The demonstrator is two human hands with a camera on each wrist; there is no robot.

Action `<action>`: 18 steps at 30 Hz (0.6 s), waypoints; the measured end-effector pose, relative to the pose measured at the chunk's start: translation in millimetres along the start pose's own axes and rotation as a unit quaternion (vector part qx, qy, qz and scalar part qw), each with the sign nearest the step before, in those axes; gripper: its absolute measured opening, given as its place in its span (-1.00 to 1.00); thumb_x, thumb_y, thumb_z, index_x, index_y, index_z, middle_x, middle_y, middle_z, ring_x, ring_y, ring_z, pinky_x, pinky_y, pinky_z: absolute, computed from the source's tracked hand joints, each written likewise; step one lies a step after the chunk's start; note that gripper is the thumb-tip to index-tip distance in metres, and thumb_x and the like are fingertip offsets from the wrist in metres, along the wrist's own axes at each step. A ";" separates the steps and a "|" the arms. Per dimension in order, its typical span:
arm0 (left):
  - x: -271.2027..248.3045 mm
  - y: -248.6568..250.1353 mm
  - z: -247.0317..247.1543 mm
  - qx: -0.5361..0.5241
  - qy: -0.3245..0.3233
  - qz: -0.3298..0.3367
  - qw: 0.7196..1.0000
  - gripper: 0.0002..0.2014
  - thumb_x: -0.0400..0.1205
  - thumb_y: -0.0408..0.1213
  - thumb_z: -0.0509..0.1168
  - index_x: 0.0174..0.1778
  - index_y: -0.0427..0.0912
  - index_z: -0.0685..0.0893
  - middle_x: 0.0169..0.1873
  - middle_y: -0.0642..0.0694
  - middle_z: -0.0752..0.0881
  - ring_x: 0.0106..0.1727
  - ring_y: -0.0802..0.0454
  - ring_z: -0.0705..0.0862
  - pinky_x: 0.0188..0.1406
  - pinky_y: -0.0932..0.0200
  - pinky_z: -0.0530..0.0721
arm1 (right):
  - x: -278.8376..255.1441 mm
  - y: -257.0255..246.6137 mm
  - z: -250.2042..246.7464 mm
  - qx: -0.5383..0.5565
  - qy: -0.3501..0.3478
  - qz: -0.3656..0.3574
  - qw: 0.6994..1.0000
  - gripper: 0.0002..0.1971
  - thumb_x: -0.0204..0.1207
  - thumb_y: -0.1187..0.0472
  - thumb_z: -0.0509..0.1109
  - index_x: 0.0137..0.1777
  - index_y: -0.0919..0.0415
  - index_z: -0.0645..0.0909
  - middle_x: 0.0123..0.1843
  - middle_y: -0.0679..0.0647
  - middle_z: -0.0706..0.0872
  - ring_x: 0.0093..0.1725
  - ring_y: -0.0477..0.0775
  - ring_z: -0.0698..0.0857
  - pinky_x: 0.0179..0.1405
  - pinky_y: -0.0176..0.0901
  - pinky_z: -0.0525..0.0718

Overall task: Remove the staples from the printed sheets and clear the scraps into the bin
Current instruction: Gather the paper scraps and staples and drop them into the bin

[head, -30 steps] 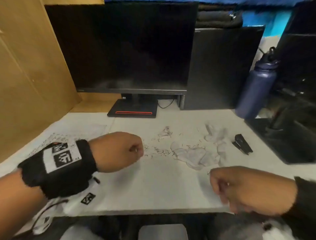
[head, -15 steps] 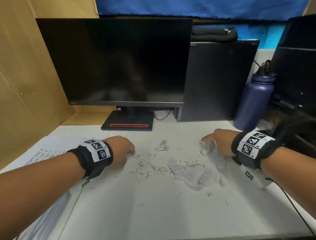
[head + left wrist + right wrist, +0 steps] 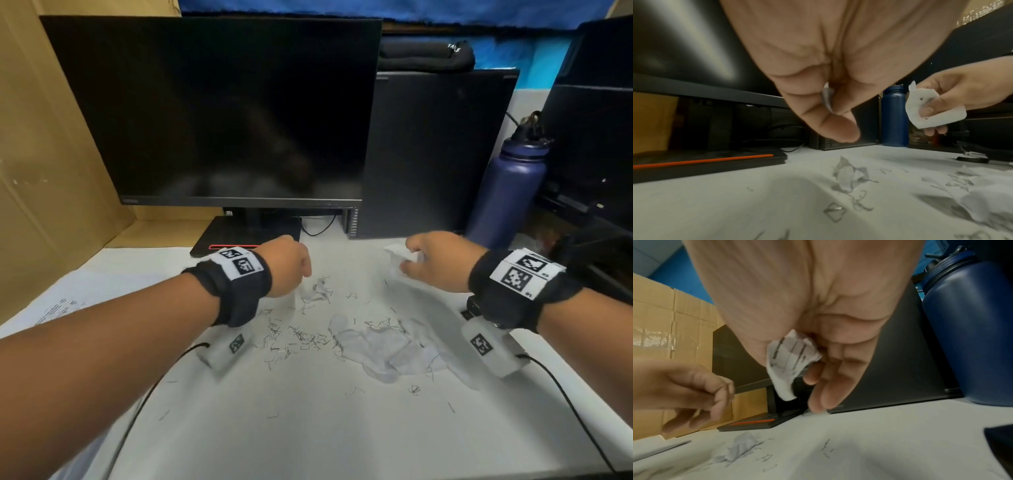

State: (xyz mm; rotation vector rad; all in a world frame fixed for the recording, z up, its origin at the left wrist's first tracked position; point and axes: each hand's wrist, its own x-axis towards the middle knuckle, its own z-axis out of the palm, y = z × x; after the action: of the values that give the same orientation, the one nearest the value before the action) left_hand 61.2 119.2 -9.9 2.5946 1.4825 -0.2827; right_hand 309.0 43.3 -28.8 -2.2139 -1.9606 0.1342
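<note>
Several loose staples lie scattered mid-desk around a flattened heap of torn paper scraps and a small crumpled scrap. My left hand hovers above the small scrap, fingers curled, pinching a tiny sliver of paper. My right hand is raised to the right and grips a white paper scrap with staple holes. Printed sheets lie at the desk's left edge. A black staple remover sits on the desk under my right wrist. No bin is in view.
A dark monitor on its stand and a black computer case block the back of the desk. A blue bottle stands at the right, a cardboard wall at the left. Cables trail from both wrists.
Both hands rose and moved away from me. The right hand lifted a white paper scrap off the desk. The left hand left the staples and now hovers over the small crumpled scrap.
</note>
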 end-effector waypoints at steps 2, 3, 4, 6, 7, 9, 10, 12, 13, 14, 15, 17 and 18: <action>8.0 15.3 -0.1 0.013 -0.018 -0.005 1.000 -0.66 0.74 -0.41 0.24 0.42 -0.18 0.68 0.44 -0.18 0.58 0.35 -0.18 0.70 0.40 -0.04 0.67 | -7.2 2.1 -3.5 0.038 -0.006 -0.017 0.999 -0.86 0.62 0.25 0.28 -0.13 0.00 0.45 -0.24 -0.04 0.73 -0.34 0.03 0.81 -0.44 -0.14 0.73; 12.0 19.5 2.3 0.022 -0.018 -0.001 1.000 -0.64 0.72 -0.42 0.24 0.44 -0.19 0.67 0.43 -0.19 0.60 0.36 -0.17 0.68 0.41 -0.03 0.66 | -10.7 5.9 -3.9 0.055 -0.009 -0.028 0.998 -0.79 0.62 0.36 0.22 -0.05 -0.02 0.47 -0.21 -0.01 0.74 -0.32 0.06 0.83 -0.41 -0.11 0.78; 15.4 22.5 4.6 0.029 -0.015 0.006 0.999 -0.62 0.72 -0.44 0.21 0.46 -0.19 0.64 0.43 -0.19 0.62 0.37 -0.17 0.67 0.41 -0.01 0.65 | -15.0 8.3 -5.5 0.050 -0.017 -0.044 0.998 -0.72 0.61 0.43 0.19 0.00 -0.04 0.48 -0.18 -0.03 0.73 -0.25 0.11 0.82 -0.34 -0.11 0.78; 20.6 24.6 11.6 0.025 -0.007 0.025 0.999 -0.58 0.74 -0.37 0.18 0.55 -0.13 0.55 0.43 -0.18 0.61 0.37 -0.18 0.65 0.36 0.00 0.66 | -24.8 9.9 -8.1 0.045 -0.034 -0.042 0.998 -0.73 0.65 0.38 0.21 0.12 -0.03 0.55 -0.06 -0.05 0.67 -0.05 0.11 0.73 -0.05 -0.09 0.68; 21.9 24.1 16.5 0.020 -0.008 0.032 0.999 -0.55 0.75 -0.27 0.19 0.60 -0.07 0.48 0.47 -0.16 0.58 0.39 -0.18 0.63 0.35 0.00 0.65 | -33.2 8.5 -8.8 0.037 -0.042 -0.029 0.998 -0.81 0.69 0.29 0.22 0.16 0.01 0.58 0.00 -0.03 0.66 0.03 0.10 0.69 0.05 -0.10 0.62; 25.1 23.4 26.0 0.047 -0.035 0.044 0.997 -0.45 0.75 -0.08 0.22 0.69 0.03 0.36 0.57 -0.11 0.51 0.50 -0.18 0.56 0.41 -0.02 0.58 | -51.9 6.5 -10.0 -0.001 -0.097 -0.017 0.995 -0.86 0.70 0.09 0.25 0.09 0.09 0.59 0.06 0.00 0.68 0.07 0.09 0.67 -0.01 -0.24 0.57; 28.2 21.6 31.3 0.071 -0.055 0.048 0.995 -0.43 0.74 -0.04 0.22 0.70 0.02 0.35 0.61 -0.08 0.48 0.56 -0.16 0.51 0.47 -0.02 0.53 | -61.5 3.6 -8.0 -0.030 -0.141 -0.019 0.989 -0.82 0.66 -0.01 0.29 0.02 0.07 0.61 0.04 0.01 0.70 0.05 0.07 0.67 -0.08 -0.33 0.55; 31.6 19.2 36.0 0.102 -0.074 0.053 0.991 -0.50 0.74 -0.01 0.23 0.62 -0.02 0.47 0.57 -0.03 0.53 0.55 -0.11 0.52 0.50 0.02 0.51 | -77.4 3.1 -0.2 -0.061 -0.212 -0.021 0.975 -0.72 0.50 -0.20 0.38 -0.09 0.01 0.60 0.01 -0.01 0.75 0.03 0.06 0.71 -0.01 -0.26 0.61; 32.1 17.8 36.5 0.095 -0.067 0.054 0.992 -0.55 0.72 -0.01 0.26 0.53 -0.04 0.55 0.49 -0.03 0.61 0.47 -0.09 0.58 0.41 0.06 0.55 | -83.6 4.3 5.4 -0.070 -0.233 -0.014 0.970 -0.67 0.43 -0.26 0.40 -0.06 -0.01 0.57 0.01 -0.04 0.74 0.04 0.05 0.71 0.07 -0.16 0.64; 31.1 15.9 36.3 0.087 -0.056 0.055 0.993 -0.61 0.71 -0.01 0.30 0.43 -0.05 0.62 0.38 -0.02 0.68 0.36 -0.07 0.64 0.29 0.10 0.60 | -88.5 6.1 11.8 -0.081 -0.245 -0.010 0.966 -0.65 0.43 -0.26 0.39 0.00 -0.03 0.53 0.02 -0.06 0.73 0.04 0.04 0.71 0.11 -0.10 0.65; 28.7 14.9 35.3 0.083 -0.046 0.057 0.994 -0.66 0.69 0.00 0.32 0.33 -0.06 0.67 0.28 0.00 0.71 0.28 -0.06 0.67 0.18 0.13 0.61 | -92.6 5.8 17.1 -0.090 -0.247 -0.006 0.965 -0.65 0.48 -0.22 0.35 0.10 -0.01 0.50 0.02 -0.07 0.71 0.05 0.03 0.71 0.11 -0.09 0.65; 22.8 11.7 33.1 0.083 -0.036 0.059 0.994 -0.77 0.68 0.01 0.32 0.13 -0.03 0.69 0.10 0.01 0.74 0.13 -0.05 0.69 0.03 0.14 0.61 | -95.9 6.9 25.8 -0.089 -0.236 -0.006 0.968 -0.71 0.61 -0.09 0.23 0.22 0.04 0.44 0.01 -0.04 0.70 0.05 0.06 0.72 0.14 -0.07 0.65; 19.6 9.8 31.9 0.081 -0.029 0.060 0.995 -0.81 0.68 0.02 0.30 0.02 -0.01 0.66 0.02 0.01 0.73 0.05 -0.04 0.68 -0.03 0.14 0.61 | -95.1 7.7 28.1 -0.092 -0.233 -0.014 0.968 -0.74 0.67 -0.03 0.16 0.24 0.07 0.44 0.03 -0.01 0.71 0.08 0.08 0.72 0.16 -0.05 0.65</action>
State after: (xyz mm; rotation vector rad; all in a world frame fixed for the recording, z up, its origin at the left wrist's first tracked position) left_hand 76.5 123.8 -45.3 2.7616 1.3303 -0.4779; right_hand 299.4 -49.6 -62.8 -2.4425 -2.3187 0.5343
